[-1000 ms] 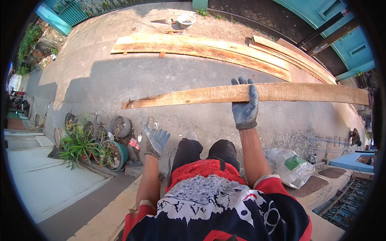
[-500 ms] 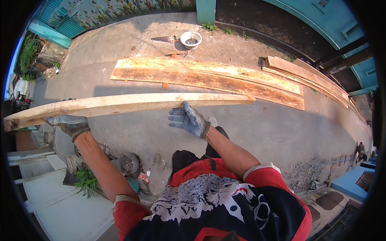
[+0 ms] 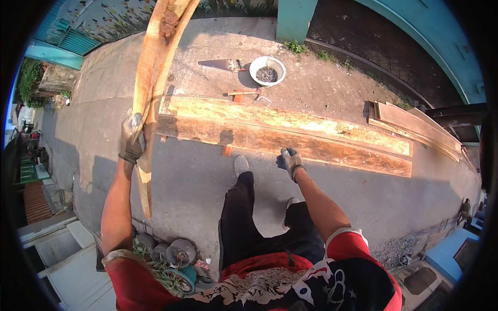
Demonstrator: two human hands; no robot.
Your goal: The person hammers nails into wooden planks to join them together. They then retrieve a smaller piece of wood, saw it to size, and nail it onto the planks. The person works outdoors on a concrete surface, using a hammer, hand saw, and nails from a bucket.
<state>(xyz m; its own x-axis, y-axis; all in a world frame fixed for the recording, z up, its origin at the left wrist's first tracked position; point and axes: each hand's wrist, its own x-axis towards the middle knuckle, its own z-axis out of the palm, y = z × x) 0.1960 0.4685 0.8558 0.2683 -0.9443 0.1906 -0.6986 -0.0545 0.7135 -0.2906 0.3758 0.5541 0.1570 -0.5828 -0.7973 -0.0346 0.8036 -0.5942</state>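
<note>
At the near edge, a dark and red shirt (image 3: pixel 371 277) is worn above dark trousers (image 3: pixel 236 223). To the left of the legs, a grey pot (image 3: pixel 192 248) and a green pot (image 3: pixel 192 274) are set close together on the ground. The plank (image 3: pixel 146 78) is held up on the left side, its narrow lower end pointed back toward the body and its upper end cut off by the top of the view. It is gripped by the gloved left hand (image 3: pixel 132 137), with the fingers wrapped around its lower part. The gloved right hand (image 3: pixel 292 161) is held away from the plank, over the ground beside the boards, with its fingers curled; whether anything is held in it cannot be told.

Beyond the pale shoes (image 3: pixel 241 165), two long boards (image 3: pixel 290 141) are laid side by side, lit by the sun, with a reddish block (image 3: pixel 226 151) seen at their near edge. Past them, a hammer (image 3: pixel 243 94) is laid near a saw (image 3: pixel 222 64) and a white bucket (image 3: pixel 280 68), in which dark bits are held. To the right, more boards are stacked in a pile (image 3: pixel 415 127). Farthest off, a teal pillar (image 3: pixel 295 20) is seen.
</note>
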